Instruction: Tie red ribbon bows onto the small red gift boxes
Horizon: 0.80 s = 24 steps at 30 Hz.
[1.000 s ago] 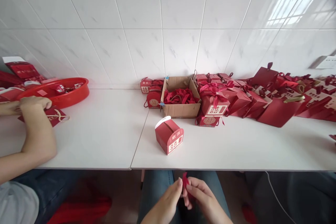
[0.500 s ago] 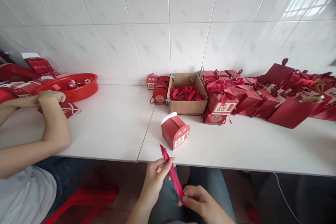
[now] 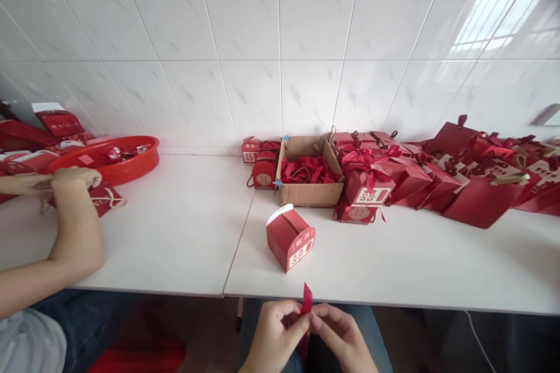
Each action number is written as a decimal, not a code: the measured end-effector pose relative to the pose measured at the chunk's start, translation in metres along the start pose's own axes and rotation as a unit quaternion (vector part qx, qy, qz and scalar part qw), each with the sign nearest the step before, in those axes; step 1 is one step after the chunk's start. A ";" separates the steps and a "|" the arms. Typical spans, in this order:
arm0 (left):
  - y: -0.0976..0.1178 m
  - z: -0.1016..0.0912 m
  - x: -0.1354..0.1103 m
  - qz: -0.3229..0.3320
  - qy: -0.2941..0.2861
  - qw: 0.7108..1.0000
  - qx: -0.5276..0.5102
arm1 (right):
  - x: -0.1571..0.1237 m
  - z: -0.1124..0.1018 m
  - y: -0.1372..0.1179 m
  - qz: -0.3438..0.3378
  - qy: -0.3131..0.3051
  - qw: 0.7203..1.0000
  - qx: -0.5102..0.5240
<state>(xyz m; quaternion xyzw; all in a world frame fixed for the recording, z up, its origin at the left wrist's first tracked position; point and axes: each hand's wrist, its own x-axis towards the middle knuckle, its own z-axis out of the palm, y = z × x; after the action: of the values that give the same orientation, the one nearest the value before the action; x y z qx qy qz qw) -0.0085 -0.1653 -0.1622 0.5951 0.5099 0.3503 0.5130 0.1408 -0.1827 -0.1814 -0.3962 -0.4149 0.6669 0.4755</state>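
A dark red ribbon (image 3: 307,298) stands nearly upright between my hands, just off the table's front edge. My left hand (image 3: 282,332) pinches it between thumb and fingers. Close against it, my right hand (image 3: 336,329) pinches the same ribbon, the fingertips of both hands almost meeting. The ribbon's lower part is mostly hidden behind the hands. Beyond them on the table sits a small red gift box (image 3: 289,238) with a rounded flap, pale printed characters and a slit along its top.
A cardboard box (image 3: 310,195) of red ribbons stands near the wall. Red gift boxes (image 3: 370,183) and bags (image 3: 483,201) crowd the right side. At left, a co-worker's arms (image 3: 74,227) rest by a red basin (image 3: 135,160) and a red bag (image 3: 105,195).
My hands have come together on the ribbon, which was stretched slantwise between them. The view has tilted up slightly. The co-worker's arms have shifted a little left.
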 end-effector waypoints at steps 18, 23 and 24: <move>0.024 -0.043 0.021 0.194 0.076 0.959 0.194 | 0.024 -0.008 -0.018 -0.047 0.097 0.993 0.052; 0.026 -0.055 0.065 0.298 0.250 0.880 0.272 | 0.043 -0.004 -0.042 -0.058 0.097 0.992 0.046; 0.027 -0.055 0.074 0.309 0.256 0.868 0.293 | 0.046 -0.003 -0.044 -0.054 0.098 0.992 0.050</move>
<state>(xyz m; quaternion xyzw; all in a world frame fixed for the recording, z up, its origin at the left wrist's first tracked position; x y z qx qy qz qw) -0.0363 -0.0788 -0.1317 0.7347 0.4925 0.4653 0.0326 0.1461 -0.1292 -0.1476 -0.4124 -0.3533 0.6178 0.5687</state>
